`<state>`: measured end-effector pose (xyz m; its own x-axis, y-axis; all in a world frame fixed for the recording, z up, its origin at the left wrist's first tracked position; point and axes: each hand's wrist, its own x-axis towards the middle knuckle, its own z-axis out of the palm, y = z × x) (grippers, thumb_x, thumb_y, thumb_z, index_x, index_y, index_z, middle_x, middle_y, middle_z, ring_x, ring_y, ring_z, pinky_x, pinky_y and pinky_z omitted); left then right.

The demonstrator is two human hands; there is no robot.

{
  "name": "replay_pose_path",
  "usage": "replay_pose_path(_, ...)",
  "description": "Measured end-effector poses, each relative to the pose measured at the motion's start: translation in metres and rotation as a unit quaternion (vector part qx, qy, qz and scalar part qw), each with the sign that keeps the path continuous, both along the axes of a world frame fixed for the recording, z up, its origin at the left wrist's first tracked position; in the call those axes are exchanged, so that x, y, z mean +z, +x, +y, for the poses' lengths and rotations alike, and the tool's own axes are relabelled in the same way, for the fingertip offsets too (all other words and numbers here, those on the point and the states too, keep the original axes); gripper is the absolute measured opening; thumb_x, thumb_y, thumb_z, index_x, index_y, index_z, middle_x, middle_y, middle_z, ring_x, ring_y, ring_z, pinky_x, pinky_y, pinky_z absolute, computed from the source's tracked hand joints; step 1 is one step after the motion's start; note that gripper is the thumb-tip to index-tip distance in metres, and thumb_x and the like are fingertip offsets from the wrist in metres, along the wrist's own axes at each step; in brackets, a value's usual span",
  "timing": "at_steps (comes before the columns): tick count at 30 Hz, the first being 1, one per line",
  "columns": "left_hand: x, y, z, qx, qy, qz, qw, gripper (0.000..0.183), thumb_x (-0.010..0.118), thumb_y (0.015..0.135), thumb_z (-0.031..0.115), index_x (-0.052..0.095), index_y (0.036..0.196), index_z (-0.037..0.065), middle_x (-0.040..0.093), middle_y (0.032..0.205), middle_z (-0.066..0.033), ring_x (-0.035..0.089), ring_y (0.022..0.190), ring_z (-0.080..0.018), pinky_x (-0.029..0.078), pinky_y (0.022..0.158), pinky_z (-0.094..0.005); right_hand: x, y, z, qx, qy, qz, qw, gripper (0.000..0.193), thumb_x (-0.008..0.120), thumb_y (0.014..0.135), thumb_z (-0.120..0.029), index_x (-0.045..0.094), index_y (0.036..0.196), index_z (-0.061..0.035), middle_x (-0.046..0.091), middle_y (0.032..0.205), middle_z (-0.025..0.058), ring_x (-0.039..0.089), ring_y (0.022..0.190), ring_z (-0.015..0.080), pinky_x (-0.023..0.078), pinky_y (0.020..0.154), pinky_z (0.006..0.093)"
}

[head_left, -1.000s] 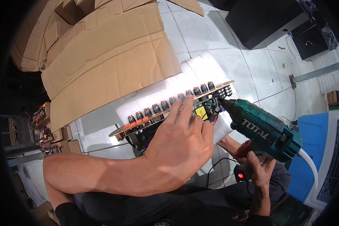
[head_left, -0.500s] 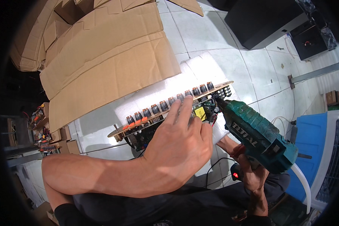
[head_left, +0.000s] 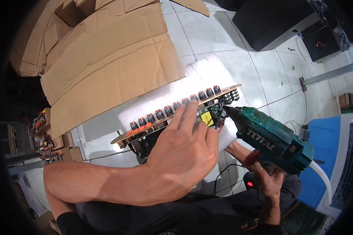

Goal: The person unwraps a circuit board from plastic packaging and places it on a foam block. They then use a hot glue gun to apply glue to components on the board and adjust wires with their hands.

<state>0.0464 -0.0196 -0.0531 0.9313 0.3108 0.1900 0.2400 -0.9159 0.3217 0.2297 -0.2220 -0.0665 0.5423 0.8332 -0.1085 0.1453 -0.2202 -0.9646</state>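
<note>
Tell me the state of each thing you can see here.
Green glue gun: held in right grip, nozzle near exposed circuit boards.
White glue stick: bent, sticking out behind.
Panel: fitted with a row of knobs.
Left grip: resting on the panel.
Red light: lit.
Cardboard: creased, spread open.

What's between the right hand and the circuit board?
Head view: the green glue gun, gripped by the right hand, its nozzle pointing toward the circuit board.

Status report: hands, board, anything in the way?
Left fingers across knobbed circuit board, hiding part. Right fingers gripping glue gun. Nozzle near board's right end.
</note>
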Motion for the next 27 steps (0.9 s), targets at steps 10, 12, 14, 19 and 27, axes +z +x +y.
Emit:
replay_pose_path(10,0.008,-0.005,0.007,0.029,-0.042,-0.003,0.999,0.022,0.072,0.084,0.007,0.057,0.098,-0.002,0.065,0.104,-0.0208,0.060,0.119,-0.0443,0.055,0.086,-0.0471,-0.002,0.002,0.007,0.011,0.051,0.125,0.991,0.031,0.060,0.093,0.005,0.055,0.123,0.0076,0.067,0.101,0.0179,0.068,0.091,0.0246,0.059,0.079,0.0407)
replay_pose_path(12,0.011,-0.008,0.008,0.043,-0.041,-0.006,0.998,0.023,0.073,0.085,0.007,0.057,0.100,0.001,0.066,0.107,-0.0208,0.061,0.118,-0.0431,0.056,0.084,-0.0473,-0.007,0.004,0.004,0.030,0.048,0.123,0.991,0.029,0.060,0.093,0.005,0.056,0.122,0.0074,0.068,0.101,0.0169,0.068,0.091,0.0239,0.058,0.079,0.0388)
replay_pose_path(14,0.011,-0.009,0.008,0.055,-0.034,-0.025,0.998,0.024,0.069,0.083,0.004,0.055,0.102,-0.004,0.064,0.106,-0.0239,0.065,0.108,-0.0436,0.058,0.080,-0.0462,-0.010,0.003,0.003,0.029,0.041,0.135,0.990,0.028,0.061,0.093,0.005,0.057,0.121,0.0071,0.068,0.100,0.0156,0.067,0.091,0.0225,0.057,0.079,0.0368)
replay_pose_path(19,0.018,-0.006,0.009,0.112,-0.063,-0.027,0.991,0.020,0.072,0.086,0.000,0.058,0.099,-0.001,0.069,0.110,-0.0220,0.071,0.090,-0.0375,0.057,0.073,-0.0422,-0.011,-0.003,0.003,0.000,0.012,0.148,0.989,0.024,0.063,0.094,0.003,0.059,0.117,0.0058,0.068,0.097,0.0113,0.067,0.088,0.0176,0.056,0.078,0.0322)
replay_pose_path(27,0.023,0.000,0.012,0.144,-0.088,-0.020,0.985,0.011,0.068,0.088,-0.003,0.059,0.094,-0.004,0.071,0.104,-0.0256,0.072,0.084,-0.0390,0.057,0.073,-0.0401,-0.014,-0.003,0.005,0.015,0.021,0.133,0.991,0.015,0.064,0.094,0.002,0.063,0.109,0.0046,0.069,0.096,0.0096,0.067,0.089,0.0164,0.056,0.079,0.0313)
